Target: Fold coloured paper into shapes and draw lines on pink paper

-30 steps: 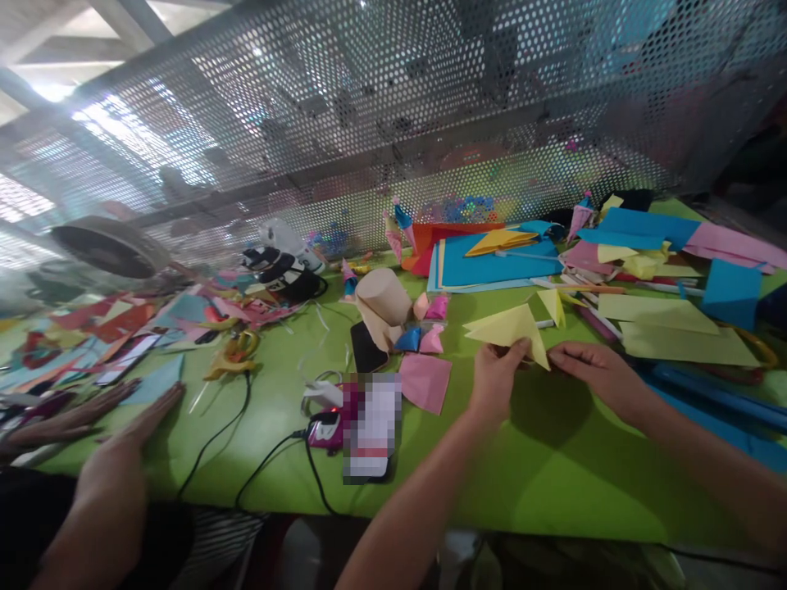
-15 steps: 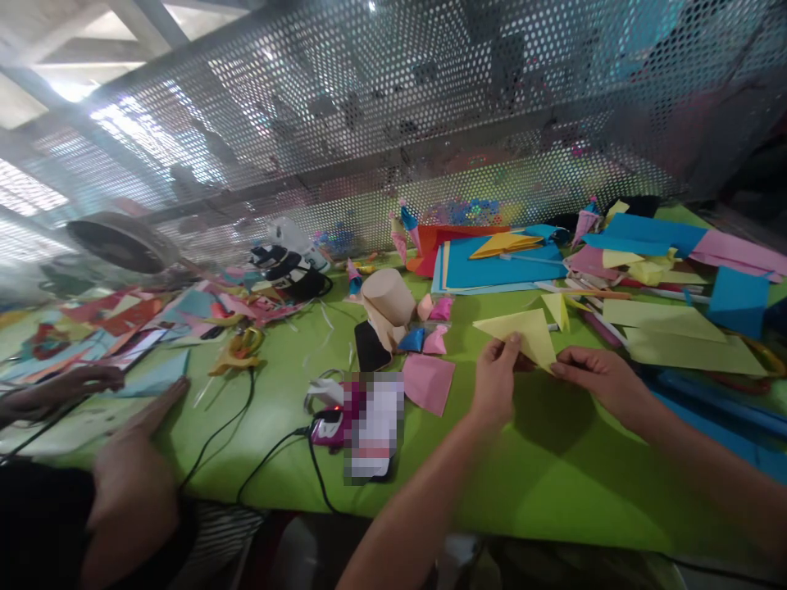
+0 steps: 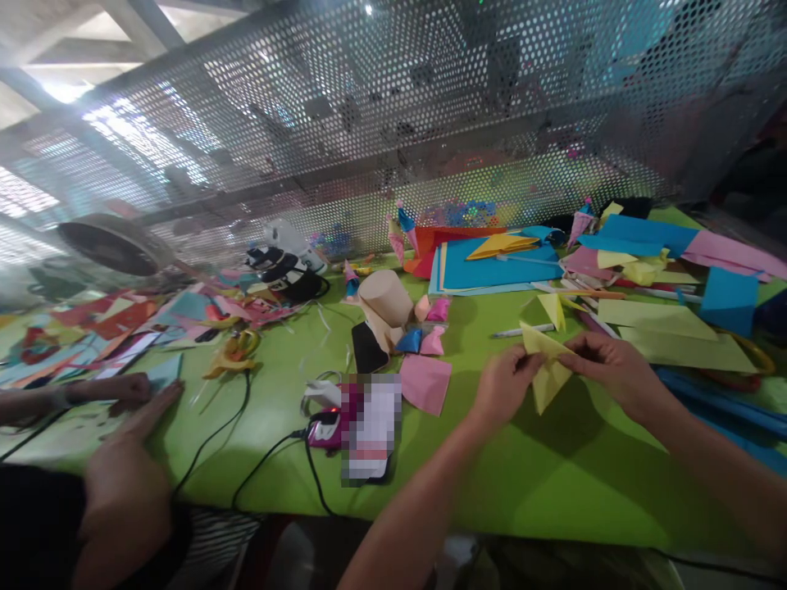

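A folded yellow paper (image 3: 546,378) is held up above the green table between my two hands. My left hand (image 3: 505,381) pinches its left side, thumb toward the middle. On the other side my right hand (image 3: 599,360) grips the upper right edge between thumb and fingers. The sheet shows creases and comes to a point at the bottom. Just behind it lie a white pen (image 3: 522,331) and a small folded yellow piece (image 3: 552,310). A pink paper square (image 3: 425,383) rests left of my left hand.
A roll of beige paper (image 3: 386,297) and small folded pieces stand mid-table. Blue sheets (image 3: 473,264) lie at the back, pale yellow strips (image 3: 664,319) at right. A phone (image 3: 372,426) and cables are nearer. At far left, another person's hands (image 3: 138,401) press light blue paper.
The yellow paper has turned from lying nearly sideways to pointing downward. My left hand has moved right, closer to my right hand. The white pen behind now shows more.
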The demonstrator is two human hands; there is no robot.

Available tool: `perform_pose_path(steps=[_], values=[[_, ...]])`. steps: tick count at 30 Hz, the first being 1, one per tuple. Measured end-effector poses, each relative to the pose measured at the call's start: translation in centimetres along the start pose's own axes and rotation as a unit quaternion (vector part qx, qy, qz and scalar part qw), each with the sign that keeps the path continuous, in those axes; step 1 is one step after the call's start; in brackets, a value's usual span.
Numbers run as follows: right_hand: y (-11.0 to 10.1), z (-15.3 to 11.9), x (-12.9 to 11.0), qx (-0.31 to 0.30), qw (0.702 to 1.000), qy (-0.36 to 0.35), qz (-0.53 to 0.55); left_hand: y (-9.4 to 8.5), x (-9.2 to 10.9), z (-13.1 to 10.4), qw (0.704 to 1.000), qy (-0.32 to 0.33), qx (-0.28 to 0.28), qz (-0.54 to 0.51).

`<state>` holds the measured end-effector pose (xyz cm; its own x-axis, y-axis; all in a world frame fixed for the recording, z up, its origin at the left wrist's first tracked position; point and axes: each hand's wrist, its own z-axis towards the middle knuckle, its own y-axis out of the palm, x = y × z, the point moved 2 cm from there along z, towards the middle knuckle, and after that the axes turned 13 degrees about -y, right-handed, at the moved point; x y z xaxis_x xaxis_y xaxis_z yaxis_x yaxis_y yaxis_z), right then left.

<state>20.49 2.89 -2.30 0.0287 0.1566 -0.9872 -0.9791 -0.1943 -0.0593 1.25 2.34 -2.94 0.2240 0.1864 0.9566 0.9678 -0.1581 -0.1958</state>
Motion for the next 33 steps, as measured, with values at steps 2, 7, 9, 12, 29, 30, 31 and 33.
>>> perform_pose_path(steps=[2, 7, 9, 12, 29, 30, 31, 33], values=[[-0.1, 0.0, -0.2, -0.006, 1.000, -0.006, -0.018, -0.1, 0.1, 0.0, 1.000, -0.004, -0.006, 0.007], [0.7, -0.2, -1.4, -0.033, 0.994, -0.062, -0.078, -0.1, 0.9, -0.4, 0.997, 0.005, -0.049, 0.058], [0.8, -0.4, -1.6, -0.028, 0.989, -0.085, -0.114, 0.2, 0.9, -0.5, 0.993, 0.011, -0.073, 0.094], [0.8, -0.5, -1.4, -0.016, 0.984, -0.100, -0.148, 0.5, 0.7, -0.6, 0.985, 0.020, -0.104, 0.135], [0.9, -0.9, -1.3, 0.041, 0.975, -0.120, -0.184, 0.8, 0.7, -0.8, 0.980, 0.038, -0.079, 0.176], [0.7, -0.9, -1.4, 0.058, 0.970, -0.132, -0.195, 0.7, 0.7, -0.7, 0.979, 0.036, -0.075, 0.187], [0.6, -1.0, -1.5, 0.068, 0.965, -0.146, -0.207, 0.7, 0.6, -0.7, 0.977, 0.035, -0.072, 0.199], [0.4, -1.0, -1.7, 0.071, 0.956, -0.170, -0.227, 0.7, 0.6, -0.7, 0.972, 0.037, -0.072, 0.219]])
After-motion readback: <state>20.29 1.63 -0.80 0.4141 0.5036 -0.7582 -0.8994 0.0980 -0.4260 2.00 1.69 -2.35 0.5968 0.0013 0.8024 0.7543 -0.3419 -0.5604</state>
